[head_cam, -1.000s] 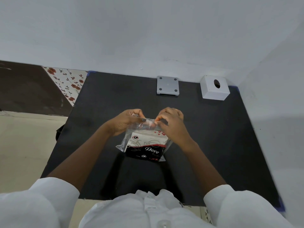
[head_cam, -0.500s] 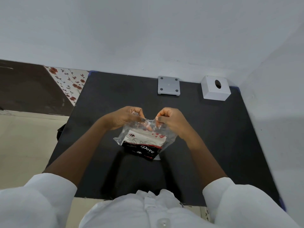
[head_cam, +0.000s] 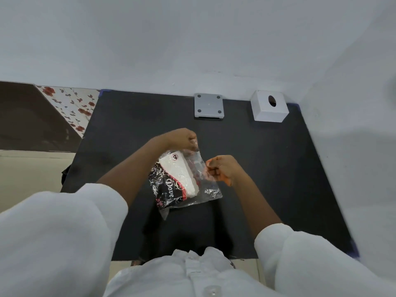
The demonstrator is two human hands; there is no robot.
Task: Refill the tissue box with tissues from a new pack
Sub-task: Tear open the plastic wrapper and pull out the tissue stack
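On the far left, past the table edge, sits a strip of paper w/ red flowers (head_cam: 70, 108). The black table (head_cam: 267, 168) fills the middle. The person's left hand (head_cam: 182, 139) is closed tight, pinching the top corner of the clear plastic wrap. The tissue pack (head_cam: 180, 182) hangs tilted between both hands, near the table's middle, above the top; can't tell if its low end touches. It's black & white w/ red trim. The right hand (head_cam: 222, 169) is closed too, pinching the wrap's right side. At the back by the wall lies a flat gray plate (head_cam: 209, 106). Right of it, well apart from the pack, stands the white tissue box (head_cam: 270, 109) w/ a round hole on top.
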